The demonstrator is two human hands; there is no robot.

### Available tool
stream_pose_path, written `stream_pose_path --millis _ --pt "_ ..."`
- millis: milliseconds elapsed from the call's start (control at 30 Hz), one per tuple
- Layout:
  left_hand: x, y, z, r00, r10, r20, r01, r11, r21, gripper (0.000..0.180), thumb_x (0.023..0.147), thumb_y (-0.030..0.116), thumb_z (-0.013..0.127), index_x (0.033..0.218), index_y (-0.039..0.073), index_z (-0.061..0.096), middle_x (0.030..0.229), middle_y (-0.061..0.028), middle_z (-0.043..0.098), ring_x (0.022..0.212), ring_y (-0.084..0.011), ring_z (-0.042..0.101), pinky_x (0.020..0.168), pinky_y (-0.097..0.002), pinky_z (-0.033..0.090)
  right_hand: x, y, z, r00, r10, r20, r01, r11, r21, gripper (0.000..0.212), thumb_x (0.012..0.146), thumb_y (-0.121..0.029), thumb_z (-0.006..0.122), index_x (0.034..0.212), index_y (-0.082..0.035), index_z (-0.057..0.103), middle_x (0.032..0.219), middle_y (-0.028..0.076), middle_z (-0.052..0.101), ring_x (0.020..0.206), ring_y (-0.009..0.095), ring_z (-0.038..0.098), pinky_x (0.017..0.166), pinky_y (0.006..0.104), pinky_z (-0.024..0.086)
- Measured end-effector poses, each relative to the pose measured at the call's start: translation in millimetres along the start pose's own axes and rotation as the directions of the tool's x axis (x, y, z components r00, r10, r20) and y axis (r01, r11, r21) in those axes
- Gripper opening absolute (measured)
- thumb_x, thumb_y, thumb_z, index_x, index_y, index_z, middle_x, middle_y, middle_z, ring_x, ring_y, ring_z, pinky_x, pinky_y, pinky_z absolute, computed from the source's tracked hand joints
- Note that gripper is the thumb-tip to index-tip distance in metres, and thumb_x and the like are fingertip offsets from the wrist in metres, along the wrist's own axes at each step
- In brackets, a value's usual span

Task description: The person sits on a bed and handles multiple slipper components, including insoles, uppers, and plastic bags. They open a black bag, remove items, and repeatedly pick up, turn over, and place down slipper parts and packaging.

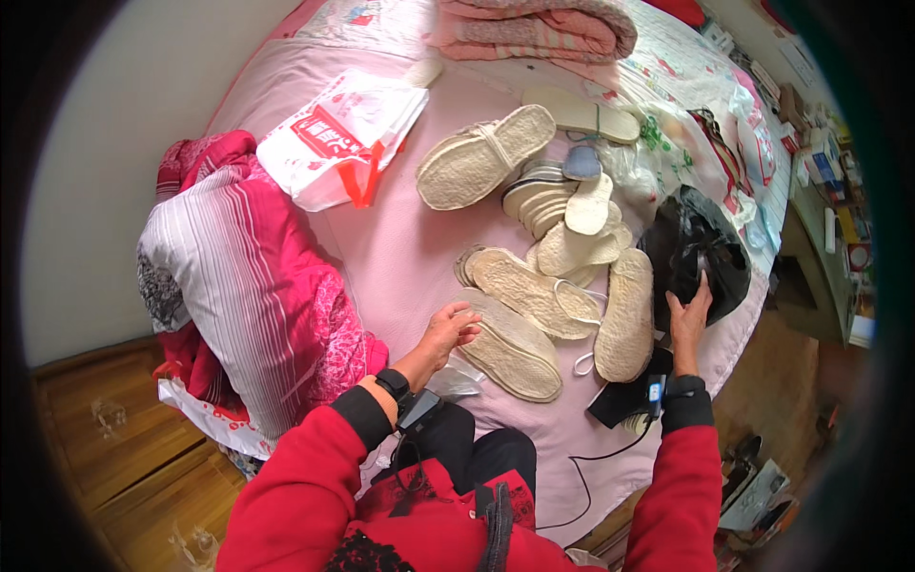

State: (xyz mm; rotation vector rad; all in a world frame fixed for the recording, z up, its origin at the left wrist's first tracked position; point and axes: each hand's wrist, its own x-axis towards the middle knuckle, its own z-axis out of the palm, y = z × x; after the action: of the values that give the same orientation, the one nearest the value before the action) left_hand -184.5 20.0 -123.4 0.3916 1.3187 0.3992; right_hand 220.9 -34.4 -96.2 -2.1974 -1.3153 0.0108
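Observation:
Several cream-coloured shoe soles lie about the middle of the bed. My left hand (452, 329), fingers apart, is at the left edge of a stacked pair of soles (510, 353); whether it touches them I cannot tell. My right hand (690, 313) reaches to a black plastic bag (701, 253), its fingers spread against the bag's near side. Between my hands are a long single sole (625, 315) and a bundle of soles (534, 291) with a white band at one end. Farther off lies a tied bundle of soles (486, 157), beside a fanned row of smaller soles (548, 200).
A pink sheet (381, 248) covers the bed. Pink and striped bedding (238, 276) is heaped at left, near a white and red bag (334, 138). A folded quilt (538, 29) lies at the far side. Clear plastic bags (667, 143) sit at right; a black cable (581, 486) trails near my right forearm.

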Motion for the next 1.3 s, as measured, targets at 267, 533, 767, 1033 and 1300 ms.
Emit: stream_pose_path --millis 267,533,767,1033,1300 --pt "-5.4 21.7 -14.2 0.998 0.046 -0.033 -0.047 0.998 -0.036 0.043 0.083 0.015 0.054 0.120 0.004 0.036 0.096 -0.0097 0.058 0.074 -0.0123 0.058 0.061 -0.0203 0.048 21.8 31.1 -5.1 0.919 0.355 0.170 -0.358 0.934 -0.010 0.023 0.078 -0.018 0.052 0.094 -0.003 0.056 0.082 0.020 0.059 0.081 0.036 0.056 0.071 0.0395 0.043" --pt "-12.0 38.7 23.8 0.989 0.087 0.119 -0.088 0.996 0.000 0.042 0.084 0.015 0.053 0.120 0.003 0.036 0.098 -0.0108 0.057 0.076 -0.0129 0.058 0.063 -0.0210 0.049 -12.5 -29.9 -71.0 0.995 0.063 0.071 -0.071 0.992 0.103 0.012 0.079 -0.012 0.054 0.087 -0.003 0.056 0.079 0.013 0.053 0.077 0.031 0.052 0.066 0.0353 0.041" --pt "-32.7 64.9 97.3 0.926 0.089 0.368 -0.157 0.975 0.160 0.043 0.083 0.021 0.055 0.120 0.005 0.039 0.104 -0.0091 0.056 0.080 -0.0120 0.057 0.069 -0.0218 0.046 -35.3 -67.6 -79.1 0.983 -0.111 0.146 0.111 0.994 0.010 0.013 0.072 -0.008 0.057 0.085 -0.006 0.057 0.078 0.008 0.051 0.075 0.027 0.051 0.063 0.0354 0.043" --pt "-42.4 79.8 203.9 0.480 0.474 0.738 -0.866 0.390 0.312 0.053 0.077 0.019 0.059 0.125 0.009 0.040 0.128 -0.0157 0.034 0.112 -0.0218 0.039 0.093 -0.0334 0.032 -53.6 -101.6 -72.1 0.920 -0.273 0.281 0.259 0.962 0.088 0.008 0.070 -0.007 0.056 0.078 -0.008 0.055 0.072 0.005 0.048 0.070 0.022 0.050 0.058 0.0312 0.043" --pt "-7.1 53.1 220.9 0.821 0.333 0.464 -0.426 0.898 0.108 0.040 0.077 -0.005 0.047 0.116 0.002 0.043 0.097 -0.0073 0.057 0.090 -0.0132 0.053 0.079 -0.0248 0.042 -65.9 -95.6 -79.5 0.834 -0.192 0.518 0.065 0.965 0.253 0.012 0.072 -0.014 0.060 0.082 -0.007 0.059 0.073 0.007 0.054 0.069 0.026 0.054 0.059 0.0311 0.045"
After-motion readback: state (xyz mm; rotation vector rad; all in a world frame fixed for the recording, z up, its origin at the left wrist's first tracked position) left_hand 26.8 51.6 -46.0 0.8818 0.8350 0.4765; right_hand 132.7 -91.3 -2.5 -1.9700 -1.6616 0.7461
